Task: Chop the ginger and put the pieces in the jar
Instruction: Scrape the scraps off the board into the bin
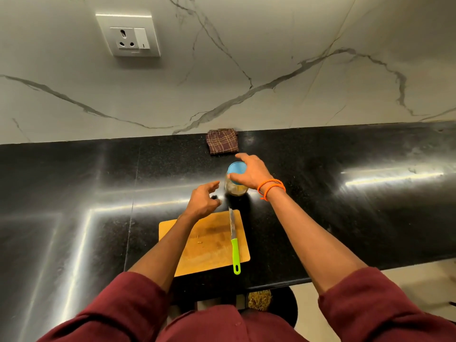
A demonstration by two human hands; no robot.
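Two hands: right hand (249,175) grips the jar (235,185) lid (236,170), left hand (203,201) loose, holding nothing
risk: jar tips off-centre, ginger spills on bench (345,206)

No readable text anywhere; small mark on the wall socket plate (128,35) too blurred to make out.

My black polished countertop (345,218) carries a wooden cutting board (197,248) near its front edge, a glass jar (234,188) with a blue lid just beyond it, and a folded checked cloth (222,141) against the marble wall.
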